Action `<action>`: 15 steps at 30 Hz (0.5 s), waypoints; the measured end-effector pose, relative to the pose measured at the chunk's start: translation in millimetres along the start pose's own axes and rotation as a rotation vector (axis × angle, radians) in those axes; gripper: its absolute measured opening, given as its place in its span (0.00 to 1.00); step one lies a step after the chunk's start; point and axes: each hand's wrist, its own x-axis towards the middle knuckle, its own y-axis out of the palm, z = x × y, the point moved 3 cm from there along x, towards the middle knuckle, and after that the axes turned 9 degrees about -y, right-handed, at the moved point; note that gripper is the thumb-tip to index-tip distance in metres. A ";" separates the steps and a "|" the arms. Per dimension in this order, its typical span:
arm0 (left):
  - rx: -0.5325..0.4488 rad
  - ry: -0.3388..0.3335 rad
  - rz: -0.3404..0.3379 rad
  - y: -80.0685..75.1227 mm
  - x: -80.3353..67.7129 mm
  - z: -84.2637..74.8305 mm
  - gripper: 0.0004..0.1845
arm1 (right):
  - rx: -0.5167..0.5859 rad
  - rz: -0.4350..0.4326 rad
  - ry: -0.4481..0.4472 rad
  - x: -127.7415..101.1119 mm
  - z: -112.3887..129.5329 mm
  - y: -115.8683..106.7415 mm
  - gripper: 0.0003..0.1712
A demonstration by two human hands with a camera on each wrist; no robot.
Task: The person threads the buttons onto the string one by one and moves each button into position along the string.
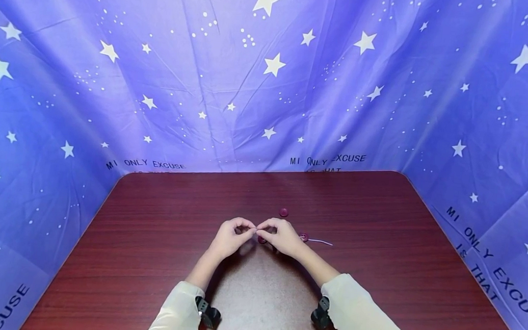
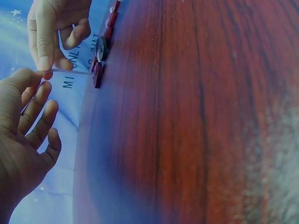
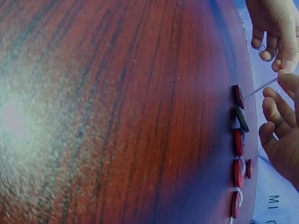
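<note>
My two hands meet fingertip to fingertip over the middle of the dark red table (image 1: 159,219). The left hand (image 1: 250,229) and the right hand (image 1: 261,230) both pinch the end of a thin white cord (image 2: 70,72). Several dark red buttons (image 3: 238,95) are threaded on it in a row on the table, with one dark green button (image 3: 242,119) among them. The cord's other end (image 1: 323,242) trails right past a button (image 1: 304,237). One loose red button (image 1: 283,212) lies just beyond the hands.
Blue star-print cloth (image 1: 269,83) hangs round the table at the back and on both sides. Bare wood-grain tabletop stretches to the left and right of the hands.
</note>
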 end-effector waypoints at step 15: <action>0.019 0.034 0.076 -2.2 0.4 2.3 0.03 | -0.008 0.025 0.064 -1.4 -6.1 1.0 0.06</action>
